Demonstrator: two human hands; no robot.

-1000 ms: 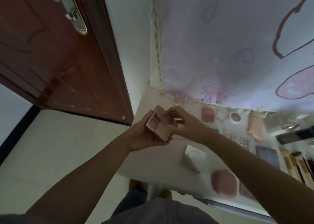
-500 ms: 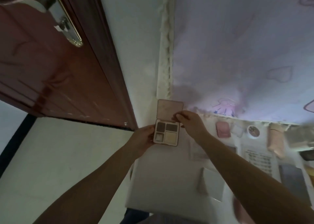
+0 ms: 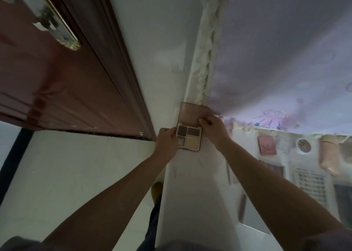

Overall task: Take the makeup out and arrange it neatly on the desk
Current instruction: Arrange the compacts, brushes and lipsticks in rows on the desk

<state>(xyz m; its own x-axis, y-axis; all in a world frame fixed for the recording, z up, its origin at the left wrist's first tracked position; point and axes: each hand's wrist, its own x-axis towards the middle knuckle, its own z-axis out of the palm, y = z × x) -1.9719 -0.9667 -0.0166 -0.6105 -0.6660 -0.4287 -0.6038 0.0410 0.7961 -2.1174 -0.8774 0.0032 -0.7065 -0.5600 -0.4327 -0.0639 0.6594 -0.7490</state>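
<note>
Far to the left of the left hand, a dark red door with a shiny metal handle plate is seen, with the pale floor below it. The left hand is curled against the left edge of an open eyeshadow palette, gripping it at the side. The palette is held at the far left corner of the white bench, its base with four pans lying between the two hands and its pink lid raised toward the wall; whether the base rests on the bench cannot be told. The right hand is closed on the palette's right side near the hinge, thumb against the lid's lower corner. To the right of the right hand, along the bench's back edge under a lilac printed cloth, a pink compact, a small round pot and a peach tube are laid out. Nearer, a printed sheet is seen, blurred.
</note>
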